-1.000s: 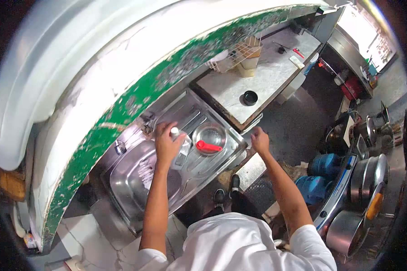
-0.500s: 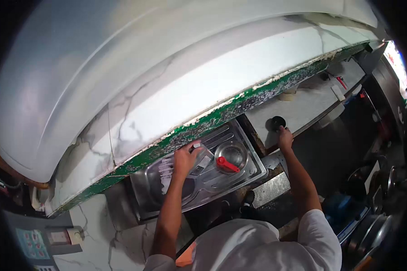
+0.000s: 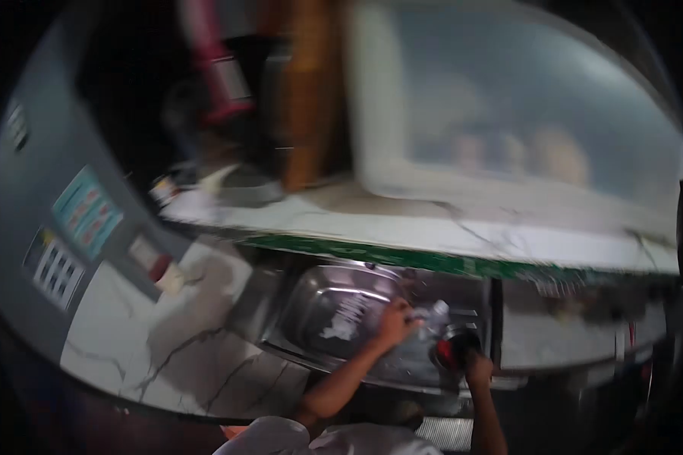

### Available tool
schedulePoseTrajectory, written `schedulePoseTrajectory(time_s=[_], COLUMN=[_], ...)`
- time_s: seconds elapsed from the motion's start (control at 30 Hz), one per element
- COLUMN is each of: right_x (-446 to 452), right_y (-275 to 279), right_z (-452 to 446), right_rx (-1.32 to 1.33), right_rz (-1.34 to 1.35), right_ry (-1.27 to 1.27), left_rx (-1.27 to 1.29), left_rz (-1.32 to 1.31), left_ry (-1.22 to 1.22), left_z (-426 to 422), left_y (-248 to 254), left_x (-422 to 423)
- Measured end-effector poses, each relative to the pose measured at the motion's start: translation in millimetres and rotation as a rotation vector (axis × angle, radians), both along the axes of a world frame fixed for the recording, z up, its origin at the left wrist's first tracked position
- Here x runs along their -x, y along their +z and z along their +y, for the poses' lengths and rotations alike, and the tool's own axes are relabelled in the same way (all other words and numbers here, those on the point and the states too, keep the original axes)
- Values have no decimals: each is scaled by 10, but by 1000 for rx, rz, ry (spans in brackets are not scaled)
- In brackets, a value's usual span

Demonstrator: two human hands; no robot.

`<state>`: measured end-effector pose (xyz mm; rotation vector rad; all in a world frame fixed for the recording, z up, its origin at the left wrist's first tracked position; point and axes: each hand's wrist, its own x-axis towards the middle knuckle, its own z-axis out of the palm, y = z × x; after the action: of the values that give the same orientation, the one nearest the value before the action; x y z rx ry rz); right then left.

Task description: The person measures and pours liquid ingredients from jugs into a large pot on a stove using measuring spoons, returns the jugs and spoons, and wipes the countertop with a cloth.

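Note:
Motion blur softens the view. My left hand (image 3: 395, 326) is over the right side of the steel sink (image 3: 303, 311), its fingers drawn together on something too blurred to make out. Just right of those fingers is a clear bottle (image 3: 437, 312). My right hand (image 3: 478, 367) grips a small black bowl (image 3: 465, 343) over the drainboard. Beside and partly under the bowl shows a red object (image 3: 443, 352), in the area of the round metal bowl, which is mostly hidden.
Above the sink runs a white ledge with a green edge (image 3: 357, 250), carrying a large translucent container (image 3: 524, 98). Marble-patterned counter (image 3: 197, 356) lies left of the sink. Another pale counter (image 3: 554, 334) is on the right. A grey panel (image 3: 30, 182) bears posters.
The view has swung left. My right hand has lifted the black bowl off the right counter and brought it over the drainboard. My left hand remains near the bottle.

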<state>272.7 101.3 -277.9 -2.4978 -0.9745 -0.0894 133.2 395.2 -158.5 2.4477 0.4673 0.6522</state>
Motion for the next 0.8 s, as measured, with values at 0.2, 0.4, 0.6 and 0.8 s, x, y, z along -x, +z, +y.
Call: schedulePoseTrajectory(time_s=[0.2, 0.4, 0.6, 0.8], right_x=[351, 988, 1650, 2212], right_y=[373, 805, 575, 567], right_z=[205, 350, 628, 1068], right_rx=[-144, -162, -191, -168], right_rz=[-74, 18, 78, 73], right_ry=[-121, -154, -78, 86], left_rx=[67, 278, 214, -187], left_rz=[-313, -429, -738, -795], left_ry=[17, 258, 299, 545], left_z=[41, 128, 366, 878], left_y=[-274, 1262, 3077, 4711], left_x=[560, 2191, 3645, 3773])
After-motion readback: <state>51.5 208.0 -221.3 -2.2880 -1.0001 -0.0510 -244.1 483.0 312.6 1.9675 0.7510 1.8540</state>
